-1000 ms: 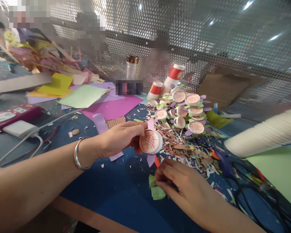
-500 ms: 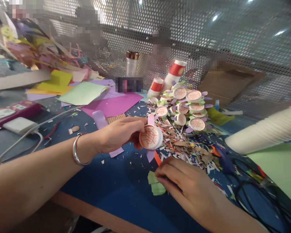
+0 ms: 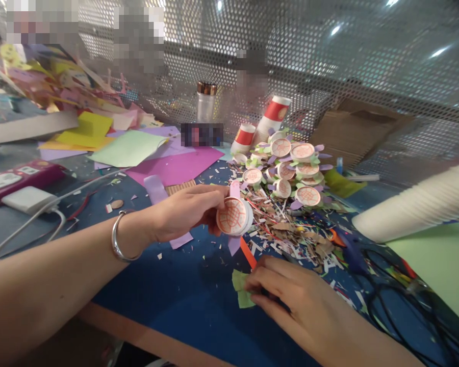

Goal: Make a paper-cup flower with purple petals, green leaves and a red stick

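My left hand (image 3: 191, 211) is closed around the edge of a short round white paper-cup piece (image 3: 232, 216), its face drawn with an orange grid. A pink tab stands up from its top, and a lilac tab (image 3: 234, 246) hangs below. Lower right, my right hand (image 3: 286, 290) has its fingers curled, thumb and fingertips pinching at small light-green paper pieces (image 3: 241, 288) on the blue table. An orange strip (image 3: 248, 252) lies just beyond these fingers; its lower end is hidden behind them.
Similar grid-marked cup pieces (image 3: 283, 188) are piled behind paper scraps (image 3: 290, 229). Red-and-white cups (image 3: 273, 114), a bottle (image 3: 206, 104) and coloured sheets (image 3: 176, 168) stand or lie farther back. At right are a long white cup stack (image 3: 416, 204), a blue tool (image 3: 350, 250) and black cable (image 3: 378, 306).
The fingers of my right hand have shifted over the green pieces, which now look bunched and less spread. My left hand keeps the cup piece almost where it was. The view has moved slightly.
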Demonstrator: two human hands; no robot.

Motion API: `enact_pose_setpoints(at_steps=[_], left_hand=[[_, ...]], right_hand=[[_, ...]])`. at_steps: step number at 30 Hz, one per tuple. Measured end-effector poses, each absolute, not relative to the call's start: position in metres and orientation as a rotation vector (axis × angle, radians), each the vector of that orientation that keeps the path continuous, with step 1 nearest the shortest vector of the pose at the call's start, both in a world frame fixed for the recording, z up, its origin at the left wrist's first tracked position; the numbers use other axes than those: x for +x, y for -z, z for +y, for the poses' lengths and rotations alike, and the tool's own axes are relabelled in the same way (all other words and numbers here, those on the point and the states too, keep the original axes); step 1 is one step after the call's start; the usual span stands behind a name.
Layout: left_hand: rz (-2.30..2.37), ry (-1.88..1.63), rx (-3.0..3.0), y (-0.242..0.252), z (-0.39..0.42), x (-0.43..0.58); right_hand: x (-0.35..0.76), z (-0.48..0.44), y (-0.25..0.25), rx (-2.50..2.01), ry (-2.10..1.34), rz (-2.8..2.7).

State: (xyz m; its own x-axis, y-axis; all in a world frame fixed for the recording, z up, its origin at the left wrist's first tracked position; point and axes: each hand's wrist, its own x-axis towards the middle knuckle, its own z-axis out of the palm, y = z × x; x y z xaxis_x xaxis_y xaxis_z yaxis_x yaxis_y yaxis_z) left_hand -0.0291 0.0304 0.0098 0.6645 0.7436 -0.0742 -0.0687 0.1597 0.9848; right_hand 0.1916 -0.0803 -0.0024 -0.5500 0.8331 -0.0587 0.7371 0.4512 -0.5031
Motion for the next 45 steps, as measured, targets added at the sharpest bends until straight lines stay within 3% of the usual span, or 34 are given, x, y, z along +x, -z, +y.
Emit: enact_pose_setpoints(at_steps=[19, 45], left_hand=[[0.645, -0.641, 1.326, -0.0105, 0.0310, -0.0292], [0.686, -0.642, 1.332, -0.0101, 0.0298, -0.0293]], right_hand=[[0.1954, -0.0774, 0.0057, -1.188, -0.718, -2.473], [0.1860, -0.0795, -0.0014, -1.402, -0.821, -2.471]])
